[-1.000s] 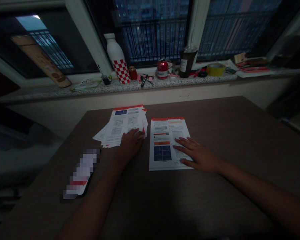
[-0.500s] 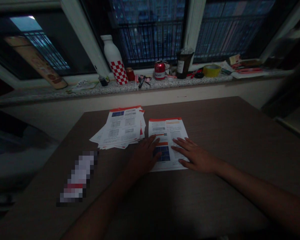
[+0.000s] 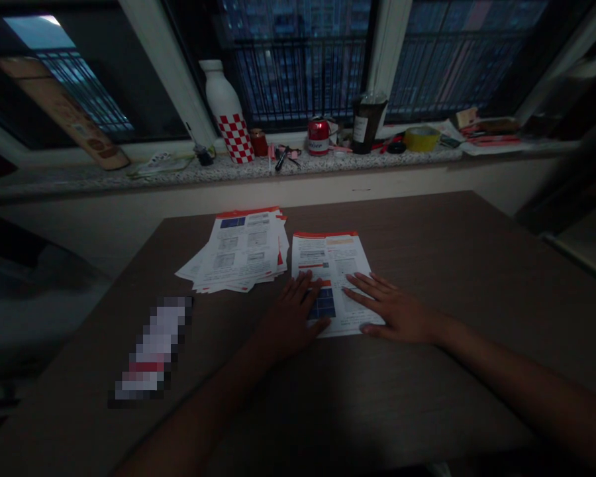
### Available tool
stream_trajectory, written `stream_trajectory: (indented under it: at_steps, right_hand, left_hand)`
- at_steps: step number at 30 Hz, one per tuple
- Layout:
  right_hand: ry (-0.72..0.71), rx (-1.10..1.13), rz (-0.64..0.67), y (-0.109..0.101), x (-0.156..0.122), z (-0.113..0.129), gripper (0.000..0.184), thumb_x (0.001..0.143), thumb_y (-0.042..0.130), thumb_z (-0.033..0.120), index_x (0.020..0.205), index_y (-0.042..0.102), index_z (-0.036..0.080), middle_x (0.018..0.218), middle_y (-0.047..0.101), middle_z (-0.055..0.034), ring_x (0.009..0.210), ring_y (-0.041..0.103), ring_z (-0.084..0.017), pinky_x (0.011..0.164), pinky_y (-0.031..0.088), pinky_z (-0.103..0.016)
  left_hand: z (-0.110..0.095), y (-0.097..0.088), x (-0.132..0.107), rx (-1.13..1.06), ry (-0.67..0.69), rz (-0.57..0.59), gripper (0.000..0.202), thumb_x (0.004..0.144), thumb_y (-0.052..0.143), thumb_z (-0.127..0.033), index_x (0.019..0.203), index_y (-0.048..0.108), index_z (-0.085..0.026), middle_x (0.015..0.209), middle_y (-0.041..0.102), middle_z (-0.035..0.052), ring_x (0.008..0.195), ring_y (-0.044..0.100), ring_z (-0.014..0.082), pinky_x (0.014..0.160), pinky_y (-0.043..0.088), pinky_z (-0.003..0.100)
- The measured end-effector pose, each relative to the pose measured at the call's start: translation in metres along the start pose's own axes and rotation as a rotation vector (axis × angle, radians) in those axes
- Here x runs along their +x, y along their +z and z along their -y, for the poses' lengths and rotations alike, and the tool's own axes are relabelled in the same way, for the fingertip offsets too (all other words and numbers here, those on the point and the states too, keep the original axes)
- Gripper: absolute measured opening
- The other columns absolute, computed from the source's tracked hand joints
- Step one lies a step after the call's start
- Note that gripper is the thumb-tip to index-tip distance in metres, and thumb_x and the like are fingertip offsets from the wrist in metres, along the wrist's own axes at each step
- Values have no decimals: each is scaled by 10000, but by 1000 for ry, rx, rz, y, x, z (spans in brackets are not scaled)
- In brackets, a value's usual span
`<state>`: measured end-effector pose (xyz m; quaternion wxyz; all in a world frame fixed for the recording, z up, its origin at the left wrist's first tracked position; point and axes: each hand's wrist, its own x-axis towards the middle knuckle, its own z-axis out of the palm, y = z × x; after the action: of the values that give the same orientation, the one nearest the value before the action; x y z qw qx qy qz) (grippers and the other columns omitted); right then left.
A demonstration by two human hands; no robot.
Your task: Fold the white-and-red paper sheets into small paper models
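A printed sheet of paper (image 3: 322, 255) with an orange top band lies flat on the dark brown table (image 3: 427, 245). My left hand (image 3: 293, 318) rests on its lower left part, fingers outstretched, covering that corner. Across the sheet's right edge lies my right hand (image 3: 392, 305), palm down with fingers spread. Neither hand grasps anything. Left of the sheet sits a loose, fanned stack of similar printed papers (image 3: 238, 252). I cannot tell whether one sheet or more lies under my hands.
A pixelated flat object (image 3: 151, 348) lies on the table's left side. Along the stone windowsill (image 3: 169, 173) stand a white bottle with red checks (image 3: 228, 112), a red can (image 3: 318, 137), a dark cup (image 3: 367, 126), a yellow tape roll (image 3: 422, 139) and a leaning tan cylinder (image 3: 64, 112).
My left hand has slid slightly down along the sheet, and its fingers lie a little lower. My right hand has shifted slightly right. The view has moved a little; the papers stay flat.
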<state>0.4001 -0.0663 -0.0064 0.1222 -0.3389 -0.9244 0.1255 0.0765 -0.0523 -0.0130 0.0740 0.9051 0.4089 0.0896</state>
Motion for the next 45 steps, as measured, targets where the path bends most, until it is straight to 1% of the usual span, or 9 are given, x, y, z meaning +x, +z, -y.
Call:
stream_trajectory:
  at_steps: [6, 11, 17, 23, 28, 31, 35, 38, 45]
  right_hand:
    - [-45, 90, 57, -10, -18, -7, 897, 954, 737, 580, 1702, 301, 345, 1775, 270, -64, 1633, 259, -341, 1309, 251, -640]
    - [-86, 76, -27, -3, -26, -10, 551, 1024, 691, 453, 1541, 567, 308, 1617, 566, -46, 1588, 384, -292, 1271, 386, -591]
    - [-94, 142, -120, -3, -23, -8, 224, 1073, 621, 322, 1270, 725, 296, 1473, 699, -15, 1496, 530, -259, 1243, 449, -562]
    - [106, 266, -200, -7, -17, -4, 291, 1102, 538, 360, 1326, 707, 283, 1326, 775, -67, 1231, 739, -251, 1060, 608, -459]
    - [222, 317, -213, -14, -17, -3, 308, 1109, 487, 422, 1191, 747, 278, 1167, 815, -65, 1039, 791, -252, 899, 645, -408]
    - [173, 385, -212, -18, -22, -8, 295, 1082, 550, 450, 1236, 728, 273, 1211, 800, -73, 1105, 774, -256, 944, 630, -414]
    - [73, 416, -180, -21, -28, -17, 466, 962, 745, 513, 1360, 676, 279, 1413, 713, -101, 1312, 681, -293, 1086, 574, -475]
    - [95, 379, -177, -20, -26, -17, 419, 1008, 691, 470, 1382, 679, 281, 1424, 705, -100, 1322, 674, -277, 1102, 568, -466]
    - [316, 373, -246, -20, -23, -8, 334, 1046, 590, 530, 1096, 752, 243, 1001, 807, -69, 880, 771, -246, 738, 638, -363]
  left_hand:
    - [0, -5, -2, -40, -28, 8, 813, 1030, 551, -648, 1672, 331, -200, 1774, 232, 181, 1649, 215, 360, 1313, 282, 565]
    - [-4, -15, 1, -83, -39, 10, 742, 986, 655, -607, 1602, 445, -252, 1757, 305, 149, 1624, 298, 358, 1282, 352, 555]
    - [5, -23, -1, -147, -3, 35, 757, 965, 710, -577, 1602, 461, -251, 1762, 298, 134, 1619, 306, 360, 1293, 327, 586]
    - [20, -47, -9, -309, 143, 70, 621, 964, 740, -523, 1515, 569, -291, 1664, 484, 88, 1548, 441, 319, 1254, 419, 539]
    - [23, -42, -5, -317, 149, 36, 320, 1047, 640, -347, 1361, 693, -319, 1539, 627, 44, 1430, 582, 270, 1210, 469, 518]
    - [24, -36, -2, -305, 143, 5, 286, 1087, 553, -292, 1309, 733, -311, 1428, 712, 31, 1329, 665, 248, 1160, 516, 487]
    - [24, -38, -2, -308, 86, 31, 383, 1110, 504, -305, 1461, 649, -357, 1424, 720, 11, 1289, 700, 249, 1109, 559, 470]
    - [23, -39, -2, -313, 75, 30, 404, 1111, 493, -316, 1487, 625, -386, 1442, 710, -17, 1287, 705, 248, 1108, 560, 464]
    - [22, -34, -2, -316, -101, -23, 348, 1104, 478, -450, 1227, 769, -304, 1209, 812, 12, 1048, 788, 255, 946, 619, 400]
